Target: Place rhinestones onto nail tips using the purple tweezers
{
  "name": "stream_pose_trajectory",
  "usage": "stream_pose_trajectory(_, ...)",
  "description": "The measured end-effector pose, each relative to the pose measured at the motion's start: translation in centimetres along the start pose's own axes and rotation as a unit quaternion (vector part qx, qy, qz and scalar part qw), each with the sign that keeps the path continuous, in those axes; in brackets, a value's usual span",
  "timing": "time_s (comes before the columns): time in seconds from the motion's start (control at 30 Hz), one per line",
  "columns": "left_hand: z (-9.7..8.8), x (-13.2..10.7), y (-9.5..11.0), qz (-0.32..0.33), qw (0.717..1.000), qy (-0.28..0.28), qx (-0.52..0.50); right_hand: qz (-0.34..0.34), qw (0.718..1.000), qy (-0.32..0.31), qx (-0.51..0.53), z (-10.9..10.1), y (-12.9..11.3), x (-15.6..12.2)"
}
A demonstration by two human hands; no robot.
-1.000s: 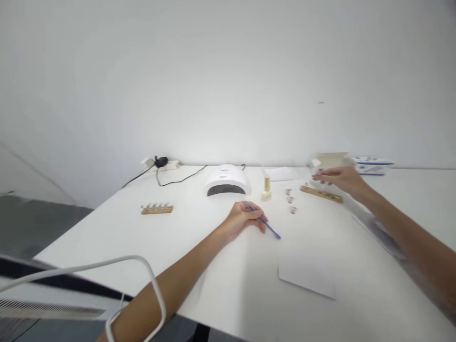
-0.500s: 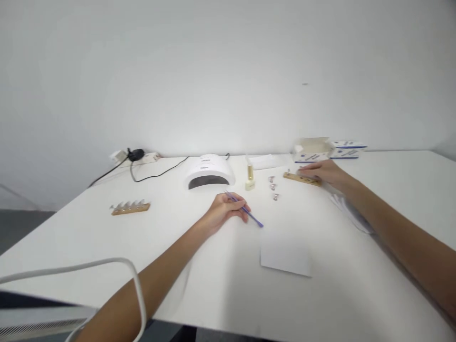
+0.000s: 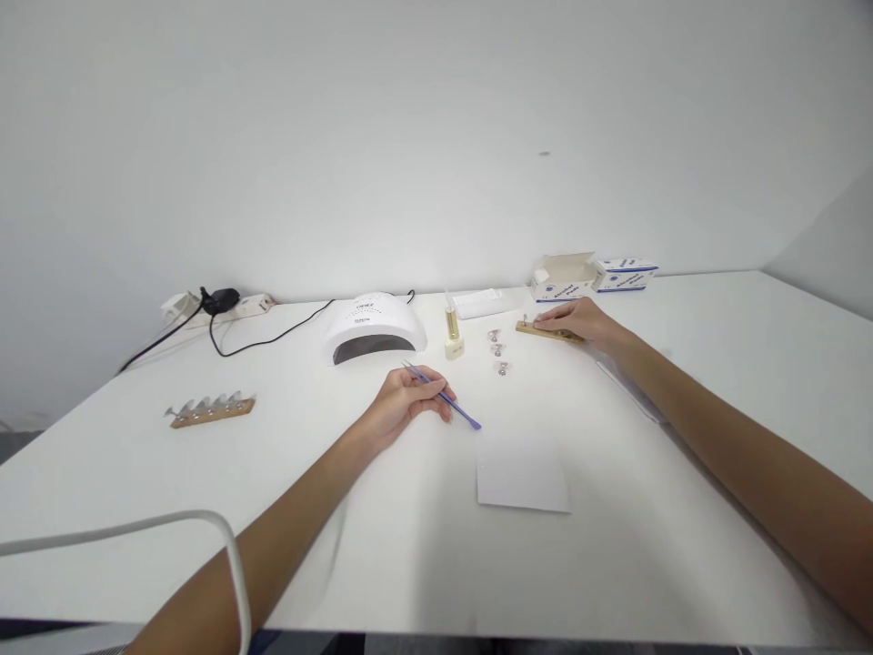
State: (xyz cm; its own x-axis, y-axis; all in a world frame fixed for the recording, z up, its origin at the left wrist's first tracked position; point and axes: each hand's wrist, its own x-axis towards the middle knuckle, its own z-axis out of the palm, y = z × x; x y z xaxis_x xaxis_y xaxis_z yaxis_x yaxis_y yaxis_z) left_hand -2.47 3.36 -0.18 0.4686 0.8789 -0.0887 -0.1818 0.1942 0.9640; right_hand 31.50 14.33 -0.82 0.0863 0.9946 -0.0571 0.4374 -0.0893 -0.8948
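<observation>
R hand (image 3: pixel 579 320) had just come down onto the R rack (image 3: pixel 541 332), hiding its R part, so work was now at rack level. Fingertips were close tog. there, next to 1 small peg (image 3: pixel 525 319); couldn't tell if they pinched anything. L hand (image 3: pixel 413 396) had kept its grip, pinching the purple tool (image 3: pixel 464 414) approx. mid-length. 3 clear bits (image 3: pixel 497 349) lay betw. hands on the table (image 3: pixel 382 564).
</observation>
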Motion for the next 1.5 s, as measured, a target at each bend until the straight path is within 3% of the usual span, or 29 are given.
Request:
stream_pose_trajectory(0.4, 0.1, 0.1, 0.0, -0.005, 1.0, 0.001, 0.005, 0.003, 1.0, -0.003, -0.007, 0.1, -0.1, -0.2)
stream_pose_trajectory(0.8, 0.3, 0.1, 0.2, -0.003, 1.0, -0.004, 0.0, -0.014, 0.997, -0.061, -0.036, -0.4, -0.8, -1.3)
stream_pose_trajectory(1.5, 0.3, 0.0, 0.1, -0.002, 1.0, -0.007, 0.0, -0.039, 0.999, -0.023, 0.013, 0.3, 0.0, -1.3)
